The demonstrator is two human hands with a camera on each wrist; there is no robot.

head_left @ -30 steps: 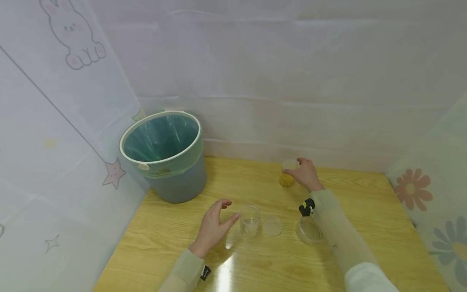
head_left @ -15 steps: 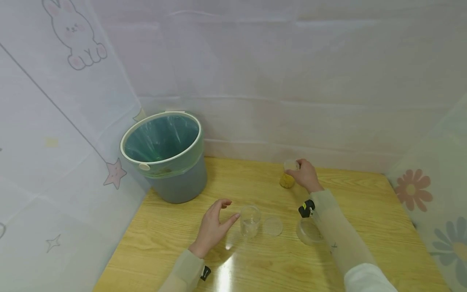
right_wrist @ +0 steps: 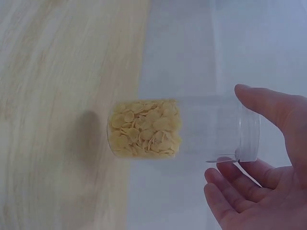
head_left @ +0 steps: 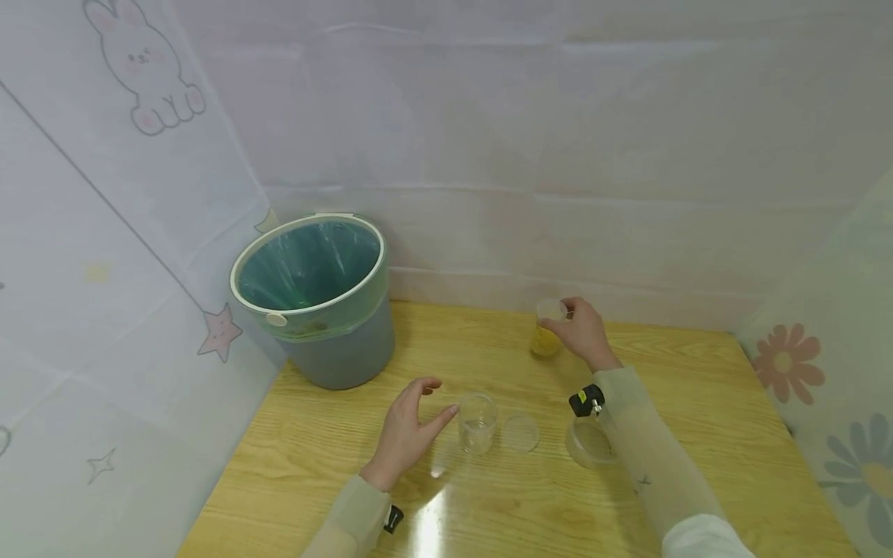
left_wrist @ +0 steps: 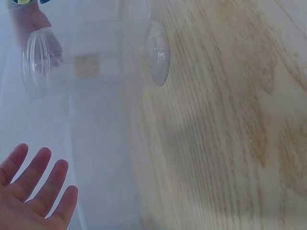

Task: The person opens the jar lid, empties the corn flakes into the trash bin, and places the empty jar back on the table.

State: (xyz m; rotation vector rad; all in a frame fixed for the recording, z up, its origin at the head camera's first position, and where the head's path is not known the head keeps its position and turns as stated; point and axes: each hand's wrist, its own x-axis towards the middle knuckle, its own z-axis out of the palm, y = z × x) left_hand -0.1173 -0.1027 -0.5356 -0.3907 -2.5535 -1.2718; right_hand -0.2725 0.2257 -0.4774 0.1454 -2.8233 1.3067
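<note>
My right hand [head_left: 580,333] pinches a clear jar [right_wrist: 208,127] near its mouth, thumb on one side and fingers on the other, at the back of the table. Pale yellow flakes [right_wrist: 144,128] fill roughly its lower half. Nearer the front, a second clear jar [head_left: 477,434], with no flakes in it, stands upright on the table. My left hand [head_left: 405,430] is beside this jar, its fingers spread and relaxed and its thumb tip close to the jar's side. In the left wrist view, the jar [left_wrist: 105,57] shows a threaded mouth.
A clear round disc [head_left: 521,432] lies just right of the standing jar. Under my right forearm is a shallow clear round container [head_left: 586,446]. A lined waste bin [head_left: 338,349] stands at the back left. Wall sheets border the wooden table [head_left: 335,480].
The jar of flakes has shifted slightly leftward in my right hand. My left hand and the standing jar stay in place.
</note>
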